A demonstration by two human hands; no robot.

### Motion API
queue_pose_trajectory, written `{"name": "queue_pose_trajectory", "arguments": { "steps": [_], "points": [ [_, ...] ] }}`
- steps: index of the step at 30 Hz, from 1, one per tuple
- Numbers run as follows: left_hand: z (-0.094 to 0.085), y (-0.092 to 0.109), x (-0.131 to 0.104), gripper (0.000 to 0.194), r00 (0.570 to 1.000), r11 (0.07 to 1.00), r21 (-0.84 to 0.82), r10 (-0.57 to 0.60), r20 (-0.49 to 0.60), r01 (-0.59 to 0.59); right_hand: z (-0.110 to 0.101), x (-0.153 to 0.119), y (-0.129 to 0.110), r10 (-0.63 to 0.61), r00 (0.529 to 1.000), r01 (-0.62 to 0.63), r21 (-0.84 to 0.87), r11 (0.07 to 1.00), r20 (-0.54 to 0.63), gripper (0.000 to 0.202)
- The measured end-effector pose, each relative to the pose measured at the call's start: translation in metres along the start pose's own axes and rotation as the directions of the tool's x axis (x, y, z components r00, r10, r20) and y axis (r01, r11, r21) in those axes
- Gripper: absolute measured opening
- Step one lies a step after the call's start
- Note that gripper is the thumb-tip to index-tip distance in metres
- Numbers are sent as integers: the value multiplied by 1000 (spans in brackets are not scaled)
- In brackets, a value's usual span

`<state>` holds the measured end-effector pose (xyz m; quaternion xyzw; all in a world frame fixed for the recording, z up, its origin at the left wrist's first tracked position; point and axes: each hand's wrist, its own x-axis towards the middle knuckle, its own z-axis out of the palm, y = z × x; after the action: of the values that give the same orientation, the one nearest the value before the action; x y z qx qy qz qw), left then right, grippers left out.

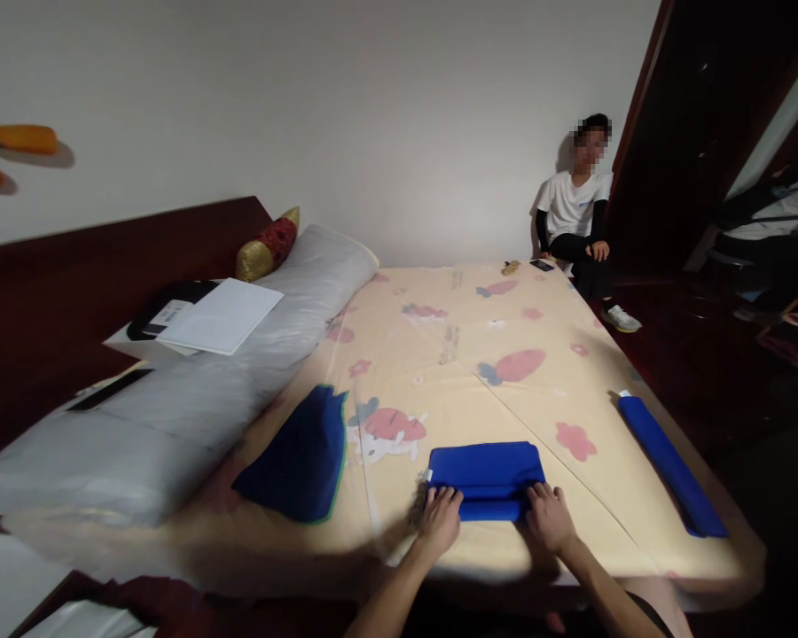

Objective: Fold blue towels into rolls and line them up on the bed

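Note:
A bright blue cloth (487,470) lies on the bed near its front edge, with its near side rolled or folded into a thick band. My left hand (442,517) grips the left end of that band, fingers curled over the top. At the right end my right hand (551,516) holds it the same way; its thumb is hidden. A small white tag shows at the cloth's left edge. Farther left lies a dark blue cloth (298,461) with a green edge, spread out unevenly. Along the right side of the bed is a narrow blue cloth roll (668,465).
The bed has a cream sheet (432,354) with a carrot pattern. A grey wrapped bolster (239,390) at the left carries a white board (222,315). A person (577,204) sits at the far right corner, near a phone (541,265).

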<state>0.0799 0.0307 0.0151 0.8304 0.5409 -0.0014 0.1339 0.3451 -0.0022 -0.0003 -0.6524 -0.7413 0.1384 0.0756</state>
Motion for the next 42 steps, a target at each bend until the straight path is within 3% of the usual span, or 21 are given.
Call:
{"name": "queue_pose_trajectory", "arguments": {
  "steps": [4,7,10,13,15,17,20,23,25,28,33,35,38,42],
  "points": [
    [19,27,-2,51,997,997,-18,76,-29,-76,14,-3,-41,-131,991,131,51,990,-11,45],
    [25,25,-7,51,978,977,-41,206,-29,-207,20,-4,-46,-254,967,254,106,961,-14,48],
    [19,-12,-19,49,983,983,8,183,-26,-183,18,-11,-14,-217,976,219,80,973,-31,52],
    [9,-61,-37,50,997,996,71,58,-51,-55,11,-22,29,-106,992,109,35,993,-65,58],
    [8,-78,-45,48,998,996,94,-7,-55,12,8,-28,44,-57,994,59,15,998,-95,58],
    [12,-74,-47,50,997,993,112,-31,-67,39,9,-29,40,-44,989,45,4,999,-142,54],
    [24,-36,-38,59,995,993,117,13,-101,-2,16,-23,3,-101,976,104,9,995,-192,48],
    [36,11,-22,58,988,989,68,134,-71,-129,25,-13,-40,-229,965,236,40,971,-130,50],
    [39,27,-15,55,981,982,29,186,-52,-185,29,-9,-53,-274,959,279,63,958,-68,52],
    [33,13,-14,52,980,982,21,190,-56,-189,27,-9,-36,-234,972,236,66,970,-29,55],
    [17,-59,-36,52,981,984,125,142,-134,-126,13,-25,38,-74,993,77,24,997,-86,60],
    [15,-72,-43,52,981,985,141,122,-151,-101,11,-32,52,-45,992,46,9,999,-118,58],
    [18,-65,-46,52,983,986,149,94,-159,-70,15,-37,45,-46,980,44,-17,999,-192,50],
    [30,-31,-40,57,985,981,146,140,-101,-124,28,-38,10,-132,975,129,-27,991,-177,56]
  ]
}}
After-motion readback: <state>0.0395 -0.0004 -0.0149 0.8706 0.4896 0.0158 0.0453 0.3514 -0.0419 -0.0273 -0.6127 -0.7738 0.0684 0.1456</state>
